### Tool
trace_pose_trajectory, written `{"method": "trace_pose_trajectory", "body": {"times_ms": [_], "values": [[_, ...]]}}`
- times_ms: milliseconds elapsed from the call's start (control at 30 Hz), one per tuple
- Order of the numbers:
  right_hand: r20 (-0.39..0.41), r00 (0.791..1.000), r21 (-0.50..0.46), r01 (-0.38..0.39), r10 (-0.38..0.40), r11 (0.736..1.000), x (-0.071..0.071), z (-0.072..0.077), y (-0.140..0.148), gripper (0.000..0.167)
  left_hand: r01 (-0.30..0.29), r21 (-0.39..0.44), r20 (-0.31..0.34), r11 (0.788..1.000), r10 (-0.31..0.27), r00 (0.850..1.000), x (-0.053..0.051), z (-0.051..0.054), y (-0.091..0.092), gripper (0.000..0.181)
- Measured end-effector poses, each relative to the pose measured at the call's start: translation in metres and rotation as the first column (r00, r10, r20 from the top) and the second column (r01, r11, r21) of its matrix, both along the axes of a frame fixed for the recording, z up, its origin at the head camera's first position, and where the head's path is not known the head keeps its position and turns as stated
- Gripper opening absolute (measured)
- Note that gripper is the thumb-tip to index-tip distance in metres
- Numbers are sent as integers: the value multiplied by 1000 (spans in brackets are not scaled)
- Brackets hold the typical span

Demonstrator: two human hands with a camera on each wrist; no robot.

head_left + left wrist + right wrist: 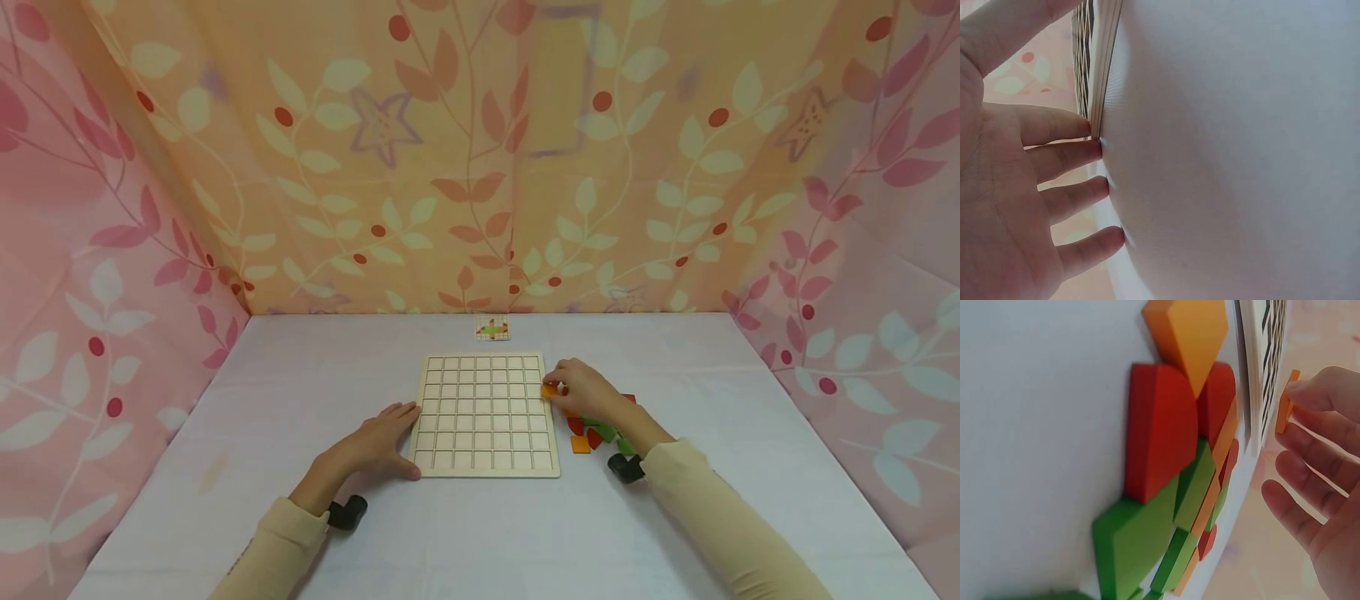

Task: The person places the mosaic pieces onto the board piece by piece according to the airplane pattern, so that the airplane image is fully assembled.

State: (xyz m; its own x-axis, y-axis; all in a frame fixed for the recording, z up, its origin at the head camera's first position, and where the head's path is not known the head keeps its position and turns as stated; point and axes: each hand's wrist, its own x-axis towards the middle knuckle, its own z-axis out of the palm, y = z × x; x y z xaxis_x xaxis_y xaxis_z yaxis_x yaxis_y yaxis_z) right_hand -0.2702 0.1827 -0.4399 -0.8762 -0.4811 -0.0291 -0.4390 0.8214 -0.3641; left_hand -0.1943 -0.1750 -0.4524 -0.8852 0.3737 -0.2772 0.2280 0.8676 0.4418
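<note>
A square wooden grid board (486,417) lies flat on the table, its cells bare. At its left edge rests my left hand (378,442), thumb near the front corner and fingers spread; in the left wrist view the fingertips (1099,150) touch the board's side and the cloth. My right hand (588,392) pinches an orange square tile (1287,403) between thumb and fingers at the board's right edge. Below that hand lies a loose pile of coloured pieces, among them a red piece (1160,431), a green piece (1135,544) and an orange tile (581,445).
Behind the board lies a small card (492,327) printed with a coloured pattern on a grid. A white cloth covers the table (480,542). Patterned curtains (480,167) stand at the back and both sides.
</note>
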Motion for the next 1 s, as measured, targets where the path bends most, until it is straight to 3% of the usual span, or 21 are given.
{"method": "trace_pose_trajectory", "body": {"times_ms": [300, 567, 1000], "values": [[-12, 998, 14, -54, 54, 998, 2, -6, -9, 27, 3, -6, -3, 1000, -3, 1000, 0, -2, -1, 105], [-70, 991, 54, -106, 110, 993, 6, -9, -17, 25, -2, 0, -2, 1000, 2, 1000, 1, 0, 0, 105], [-83, 988, 118, -120, 130, 986, 8, -11, -20, 23, 4, 13, -14, 1000, -3, 1000, 1, -1, -1, 104]]}}
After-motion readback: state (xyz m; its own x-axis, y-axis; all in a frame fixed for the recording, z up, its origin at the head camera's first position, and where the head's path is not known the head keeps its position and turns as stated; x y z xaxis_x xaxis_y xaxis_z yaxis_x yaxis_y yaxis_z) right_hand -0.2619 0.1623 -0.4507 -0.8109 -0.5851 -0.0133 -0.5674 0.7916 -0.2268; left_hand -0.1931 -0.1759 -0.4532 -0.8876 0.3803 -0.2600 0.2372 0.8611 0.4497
